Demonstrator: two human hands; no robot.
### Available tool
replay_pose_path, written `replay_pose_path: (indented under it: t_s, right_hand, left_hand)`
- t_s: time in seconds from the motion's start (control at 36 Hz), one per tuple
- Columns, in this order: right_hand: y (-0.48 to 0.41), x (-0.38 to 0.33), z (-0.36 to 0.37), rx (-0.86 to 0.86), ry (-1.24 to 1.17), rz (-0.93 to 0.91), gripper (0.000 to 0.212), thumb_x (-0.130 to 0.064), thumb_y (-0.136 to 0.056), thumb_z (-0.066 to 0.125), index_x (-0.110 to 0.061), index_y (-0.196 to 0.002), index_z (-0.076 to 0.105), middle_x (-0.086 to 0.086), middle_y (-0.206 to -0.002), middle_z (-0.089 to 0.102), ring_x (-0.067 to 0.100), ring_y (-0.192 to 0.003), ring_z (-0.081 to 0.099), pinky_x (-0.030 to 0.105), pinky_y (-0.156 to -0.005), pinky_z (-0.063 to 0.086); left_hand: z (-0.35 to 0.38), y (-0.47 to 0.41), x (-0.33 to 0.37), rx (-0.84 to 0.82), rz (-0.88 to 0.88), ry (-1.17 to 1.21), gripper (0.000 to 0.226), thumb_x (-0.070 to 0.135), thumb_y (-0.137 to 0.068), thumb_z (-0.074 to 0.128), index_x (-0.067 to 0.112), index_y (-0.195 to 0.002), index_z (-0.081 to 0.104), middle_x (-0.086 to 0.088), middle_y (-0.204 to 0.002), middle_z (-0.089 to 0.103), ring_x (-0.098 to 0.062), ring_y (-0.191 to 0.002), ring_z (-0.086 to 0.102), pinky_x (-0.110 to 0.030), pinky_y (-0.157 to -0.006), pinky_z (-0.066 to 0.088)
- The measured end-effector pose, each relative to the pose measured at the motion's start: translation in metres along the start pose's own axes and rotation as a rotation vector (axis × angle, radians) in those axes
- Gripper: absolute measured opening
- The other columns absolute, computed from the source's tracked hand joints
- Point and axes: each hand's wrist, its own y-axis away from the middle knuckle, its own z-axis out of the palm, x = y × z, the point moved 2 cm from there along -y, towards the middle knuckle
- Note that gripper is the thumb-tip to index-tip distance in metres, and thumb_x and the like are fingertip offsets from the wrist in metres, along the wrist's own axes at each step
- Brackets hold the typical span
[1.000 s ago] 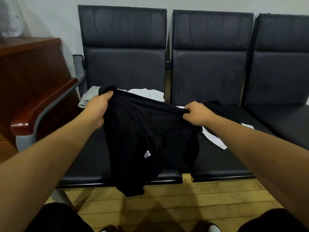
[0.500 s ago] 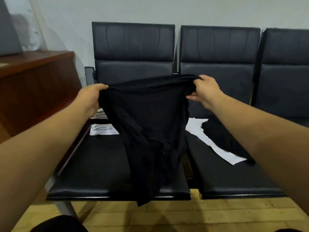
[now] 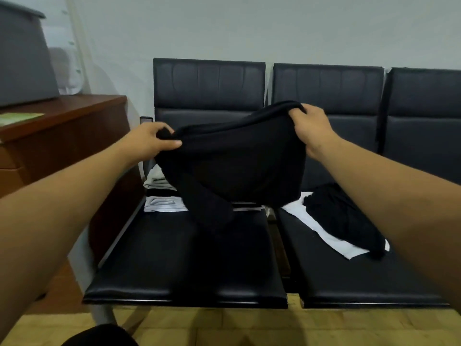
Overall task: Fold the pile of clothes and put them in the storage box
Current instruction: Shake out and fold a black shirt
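Fingers (image 3: pixel 172 144) of the left hand (image 3: pixel 147 141) pinch one upper corner of a black garment (image 3: pixel 237 166), and the right hand (image 3: pixel 313 127) grips the other corner a little higher. The cloth hangs slack between them above the left seat (image 3: pixel 174 270) of a row of black chairs. Whether its lower end touches the cushion cannot be told. At the seat's back left lies a stack of folded clothes (image 3: pixel 161 204). On the next seat (image 3: pixel 361 278) a crumpled black piece (image 3: pixel 341 216) lies on a white garment (image 3: pixel 334 242). A grey box (image 3: pixel 22 61) stands on the wooden cabinet (image 3: pixel 62 136) at left.
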Motion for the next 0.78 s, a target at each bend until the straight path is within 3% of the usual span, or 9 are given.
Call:
replay_pose_path:
  t_s: [0.08, 0.17, 0.25, 0.47, 0.58, 0.67, 0.72, 0.75, 0.78]
  right_hand:
    - [0.009, 0.006, 0.005, -0.042, 0.047, 0.004, 0.023, -0.023, -0.098, 0.052, -0.011, -0.100, 0.072, 0.012, -0.099, 0.072, 0.027, -0.091, 0.068, 0.041, -0.084, 0.057]
    - [0.014, 0.013, 0.011, -0.083, 0.074, 0.021, 0.026, -0.023, -0.098, 0.054, -0.006, -0.102, 0.073, 0.018, -0.105, 0.073, 0.032, -0.099, 0.070, 0.046, -0.087, 0.057]
    - [0.018, 0.016, 0.016, -0.131, 0.102, 0.024, 0.029, -0.023, -0.097, 0.055, 0.000, -0.104, 0.070, 0.017, -0.096, 0.073, 0.031, -0.088, 0.070, 0.042, -0.078, 0.058]
    - [0.049, 0.042, 0.048, -0.430, 0.073, 0.178, 0.015, -0.011, -0.093, 0.060, -0.001, -0.097, 0.070, 0.019, -0.090, 0.070, 0.029, -0.081, 0.067, 0.038, -0.076, 0.058]
    - [0.084, 0.088, 0.078, -0.825, 0.302, 0.318, 0.025, -0.026, -0.080, 0.071, -0.009, -0.098, 0.076, 0.012, -0.100, 0.076, 0.029, -0.096, 0.072, 0.043, -0.092, 0.058]
    - [0.110, 0.123, 0.099, -1.092, 0.395, 0.367, 0.025, -0.020, -0.086, 0.074, -0.009, -0.108, 0.074, 0.012, -0.105, 0.076, 0.029, -0.100, 0.072, 0.043, -0.095, 0.057]
    - [0.120, 0.139, 0.110, -1.159, 0.384, 0.368, 0.031, -0.021, -0.088, 0.075, -0.012, -0.117, 0.070, 0.009, -0.102, 0.075, 0.021, -0.075, 0.070, 0.031, -0.067, 0.059]
    - [0.122, 0.143, 0.116, -1.162, 0.360, 0.374, 0.034, -0.024, -0.089, 0.075, -0.015, -0.120, 0.066, 0.005, -0.096, 0.072, 0.014, -0.058, 0.060, 0.024, -0.049, 0.049]
    - [0.124, 0.146, 0.121, -1.146, 0.317, 0.391, 0.034, -0.025, -0.091, 0.073, -0.018, -0.122, 0.063, -0.001, -0.090, 0.070, 0.010, -0.051, 0.051, 0.021, -0.044, 0.038]
  left_hand:
    - [0.004, 0.007, -0.013, -0.031, -0.054, -0.100, 0.013, 0.023, -0.091, 0.067, 0.011, -0.096, 0.068, -0.011, -0.092, 0.066, -0.025, -0.088, 0.062, -0.023, -0.066, 0.044]
    - [0.008, 0.012, -0.025, -0.015, -0.085, -0.146, 0.010, 0.019, -0.093, 0.063, 0.012, -0.096, 0.069, -0.013, -0.093, 0.067, -0.024, -0.088, 0.062, -0.025, -0.067, 0.043]
    - [0.010, 0.013, -0.033, 0.020, -0.112, -0.185, 0.009, 0.021, -0.093, 0.063, 0.015, -0.095, 0.070, -0.008, -0.087, 0.067, -0.024, -0.088, 0.063, -0.032, -0.073, 0.044]
    - [0.038, 0.024, -0.050, -0.127, -0.339, -0.118, 0.019, 0.015, -0.103, 0.046, 0.013, -0.117, 0.058, -0.009, -0.065, 0.061, -0.020, -0.045, 0.060, -0.024, -0.045, 0.042]
    - [0.070, 0.045, -0.076, -0.177, -0.573, 0.270, 0.038, 0.012, -0.105, 0.038, 0.017, -0.142, 0.035, -0.024, -0.086, 0.070, -0.029, -0.063, 0.072, -0.029, -0.049, 0.058]
    - [0.092, 0.064, -0.096, -0.156, -0.672, 0.483, 0.035, 0.012, -0.102, 0.039, 0.008, -0.137, 0.038, -0.026, -0.097, 0.067, -0.037, -0.087, 0.071, -0.040, -0.072, 0.060]
    - [0.103, 0.075, -0.107, -0.135, -0.697, 0.539, 0.030, 0.011, -0.098, 0.042, 0.007, -0.128, 0.046, -0.025, -0.099, 0.065, -0.038, -0.095, 0.066, -0.041, -0.080, 0.056]
    - [0.108, 0.081, -0.113, -0.115, -0.705, 0.576, 0.028, 0.012, -0.096, 0.044, 0.009, -0.124, 0.049, -0.024, -0.100, 0.065, -0.038, -0.094, 0.065, -0.041, -0.079, 0.056]
    - [0.113, 0.085, -0.119, -0.092, -0.712, 0.624, 0.024, 0.014, -0.095, 0.046, 0.010, -0.118, 0.052, -0.023, -0.102, 0.064, -0.038, -0.093, 0.065, -0.041, -0.077, 0.056]
